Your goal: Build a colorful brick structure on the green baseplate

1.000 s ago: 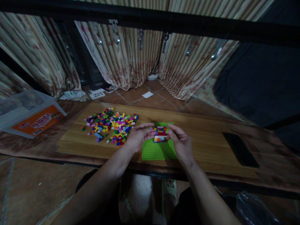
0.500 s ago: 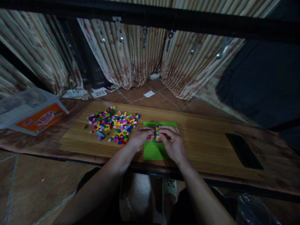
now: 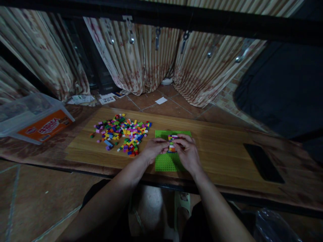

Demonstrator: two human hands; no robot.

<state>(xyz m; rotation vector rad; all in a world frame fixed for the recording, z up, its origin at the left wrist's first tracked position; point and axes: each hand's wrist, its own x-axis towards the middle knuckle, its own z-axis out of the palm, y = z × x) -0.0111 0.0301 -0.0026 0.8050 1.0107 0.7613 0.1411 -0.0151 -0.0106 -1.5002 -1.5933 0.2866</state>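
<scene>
A green studded baseplate [image 3: 165,163] lies on the wooden board. On its far half stands a small block of stacked bricks in mixed colours [image 3: 172,143]. My left hand [image 3: 152,150] and my right hand [image 3: 188,154] meet over that block, fingers curled and pressed against it from both sides, hiding most of it. A loose pile of small coloured bricks [image 3: 123,132] lies on the board to the left of the plate, just beyond my left hand.
The wooden board [image 3: 217,148] rests on a patterned cloth. A clear plastic box with an orange label [image 3: 35,121] stands at the far left. A dark phone [image 3: 263,163] lies at the right. Striped curtains [image 3: 141,57] hang behind, over a tiled floor.
My hands have closed in over the brick block, the right hand sliding left so it covers much more of the block than before. The view shifted slightly.
</scene>
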